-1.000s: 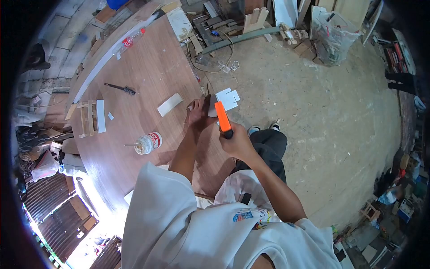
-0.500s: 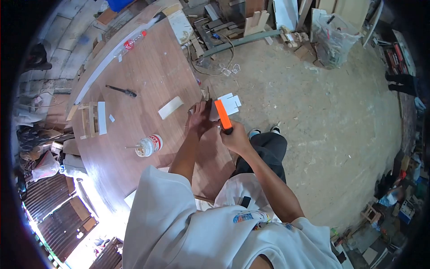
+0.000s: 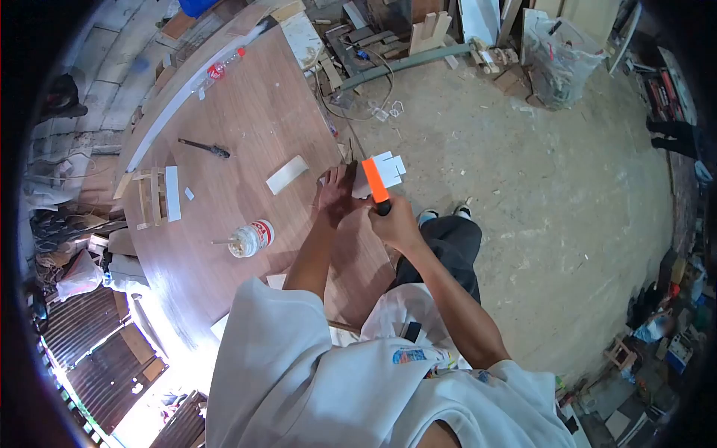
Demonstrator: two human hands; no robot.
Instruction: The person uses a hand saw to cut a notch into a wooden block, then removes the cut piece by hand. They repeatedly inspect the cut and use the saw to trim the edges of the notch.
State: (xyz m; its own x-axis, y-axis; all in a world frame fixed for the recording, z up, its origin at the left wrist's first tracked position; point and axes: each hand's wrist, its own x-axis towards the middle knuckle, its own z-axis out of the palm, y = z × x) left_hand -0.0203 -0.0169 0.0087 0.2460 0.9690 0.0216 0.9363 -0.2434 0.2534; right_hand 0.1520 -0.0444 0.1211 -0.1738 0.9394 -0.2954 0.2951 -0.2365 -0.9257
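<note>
At the right edge of the wooden table, my left hand lies over the edge, fingers forward, holding down a white notched piece that sticks out past the tabletop. Part of that piece is hidden by my hand and the tool. My right hand is closed around the black end of a tool with a long orange body, which overlaps the white piece in this view. Left of my left hand lies a loose white strip. A jar with a red-and-white label and a stick in it stands nearer my body.
A dark slim tool, a small wooden frame and a clear bottle with a red cap are on the table. Scrap wood and a plastic bag lie beyond it. To the right stretches a concrete floor.
The view has shifted slightly. Both hands keep nearly the same place at the table edge, and the orange tool stays in my right hand.
</note>
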